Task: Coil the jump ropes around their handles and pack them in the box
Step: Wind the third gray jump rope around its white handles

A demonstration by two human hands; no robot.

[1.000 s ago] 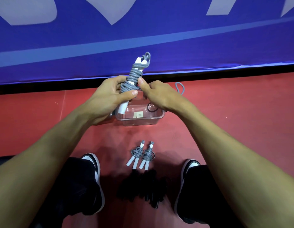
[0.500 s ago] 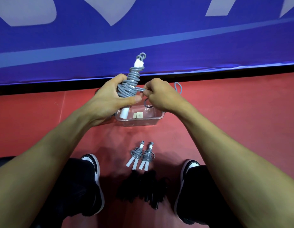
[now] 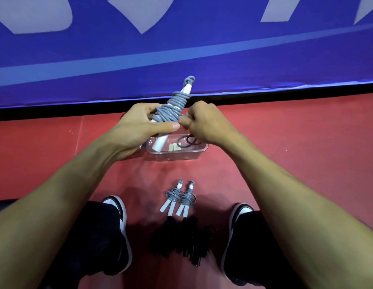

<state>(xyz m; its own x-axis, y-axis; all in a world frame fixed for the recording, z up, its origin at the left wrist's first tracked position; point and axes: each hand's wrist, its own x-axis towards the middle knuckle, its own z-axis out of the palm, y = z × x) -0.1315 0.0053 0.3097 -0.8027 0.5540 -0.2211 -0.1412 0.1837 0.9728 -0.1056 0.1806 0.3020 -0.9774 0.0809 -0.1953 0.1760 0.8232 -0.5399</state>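
Observation:
My left hand (image 3: 137, 126) grips a grey jump rope (image 3: 171, 109) coiled round its white handles, tilted up to the right above the clear plastic box (image 3: 175, 156). My right hand (image 3: 204, 124) pinches the rope's free end against the coil at its lower right. The lower handle tip points down into the box. Two more coiled grey ropes with white handles (image 3: 179, 198) lie side by side on the red floor between my feet. A pile of black ropes (image 3: 181, 240) lies just below them.
The box holds black rings (image 3: 188, 141) and a small tan label. A blue banner wall (image 3: 181, 49) stands right behind the box. My two black-and-white shoes (image 3: 120, 207) (image 3: 239, 213) flank the ropes on the floor.
The loose loop that trailed to the right is gone; my right hand has drawn in against the coil. The bundle has tilted and sunk slightly toward the box.

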